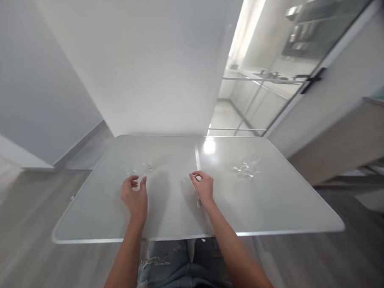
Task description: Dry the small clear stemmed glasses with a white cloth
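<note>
My left hand (135, 196) hovers over the left half of the white table (176, 222), its thumb and fingers apart and nothing visible between them. Just beyond its fingertips lie small, shiny clear pieces (147, 166), too blurred to name. Near the middle of the table, my right hand (204, 187) is closed in a pinch of thumb and forefinger. Whatever it pinches, if anything, is too small to make out. A small pale looped thing (198, 201) shows beside its wrist. Right of that hand lies a loose cluster of small shiny pieces (244, 169).
A white wall (163, 75) stands right behind the table's far edge. Glass door panels (254, 95) with a black handle (313, 80) are at the back right, and a kitchen shows through them. Grey wood-look floor (349, 252) surrounds the table.
</note>
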A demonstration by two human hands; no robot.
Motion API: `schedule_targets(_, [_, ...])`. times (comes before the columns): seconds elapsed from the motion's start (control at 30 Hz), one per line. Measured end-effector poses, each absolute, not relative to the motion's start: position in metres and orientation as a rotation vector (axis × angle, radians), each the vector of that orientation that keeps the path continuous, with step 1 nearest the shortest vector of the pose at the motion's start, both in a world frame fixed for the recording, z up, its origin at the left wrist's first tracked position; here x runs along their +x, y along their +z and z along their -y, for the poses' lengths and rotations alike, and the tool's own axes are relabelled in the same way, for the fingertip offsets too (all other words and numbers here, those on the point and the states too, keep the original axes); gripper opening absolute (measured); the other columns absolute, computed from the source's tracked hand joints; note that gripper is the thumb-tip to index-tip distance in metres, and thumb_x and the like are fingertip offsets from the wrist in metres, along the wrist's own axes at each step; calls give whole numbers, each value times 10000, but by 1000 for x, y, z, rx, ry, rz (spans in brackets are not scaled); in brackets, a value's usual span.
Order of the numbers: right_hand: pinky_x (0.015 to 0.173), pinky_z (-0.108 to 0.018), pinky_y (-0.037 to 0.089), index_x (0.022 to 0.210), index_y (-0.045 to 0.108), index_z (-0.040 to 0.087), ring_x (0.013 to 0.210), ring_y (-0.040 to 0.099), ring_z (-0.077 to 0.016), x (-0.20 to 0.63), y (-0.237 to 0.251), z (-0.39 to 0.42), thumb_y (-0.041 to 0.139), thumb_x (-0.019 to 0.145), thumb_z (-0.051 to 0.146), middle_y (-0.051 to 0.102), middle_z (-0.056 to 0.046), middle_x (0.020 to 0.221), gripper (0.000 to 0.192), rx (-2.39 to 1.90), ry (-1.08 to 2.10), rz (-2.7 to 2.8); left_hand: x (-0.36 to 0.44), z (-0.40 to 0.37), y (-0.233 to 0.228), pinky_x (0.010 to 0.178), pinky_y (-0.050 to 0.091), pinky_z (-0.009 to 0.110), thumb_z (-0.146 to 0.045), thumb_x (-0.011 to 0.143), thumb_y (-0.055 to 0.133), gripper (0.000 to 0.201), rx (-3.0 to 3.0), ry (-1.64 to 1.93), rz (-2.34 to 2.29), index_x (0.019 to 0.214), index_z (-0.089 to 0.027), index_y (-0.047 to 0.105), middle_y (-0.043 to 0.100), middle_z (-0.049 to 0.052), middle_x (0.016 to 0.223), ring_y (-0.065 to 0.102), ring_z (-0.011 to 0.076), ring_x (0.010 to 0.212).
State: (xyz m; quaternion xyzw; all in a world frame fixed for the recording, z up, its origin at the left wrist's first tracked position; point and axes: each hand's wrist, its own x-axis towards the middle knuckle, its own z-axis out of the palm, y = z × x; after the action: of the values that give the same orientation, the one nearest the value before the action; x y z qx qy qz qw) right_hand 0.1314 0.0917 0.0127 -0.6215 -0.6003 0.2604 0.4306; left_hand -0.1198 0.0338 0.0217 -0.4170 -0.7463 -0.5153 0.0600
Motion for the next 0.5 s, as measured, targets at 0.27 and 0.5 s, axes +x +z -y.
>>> schedule_targets(0.27, [819, -339, 488, 919, 758, 144, 815, 698, -276, 341, -4, -78, 646, 799, 512, 775, -140, 905, 403, -1935, 208, 1060, 80, -96, 36, 734, 526, 254, -328, 867, 682, 124, -2467, -1670, 2147, 914, -216, 707, 735, 4, 874, 656, 135, 696])
schedule_targets(0.5, [851, -334, 509, 1299, 669, 98, 1007, 704, -294, 407, -11, -125, 746, 715, 535, 752, -196, 1099, 734, -2089, 332, 1081, 199, -164, -4, 806, 527, 295, -235, 770, 816, 259, -2904, -1374, 2243, 1002, -160, 729, 763, 93, 1003, 697, 159, 756])
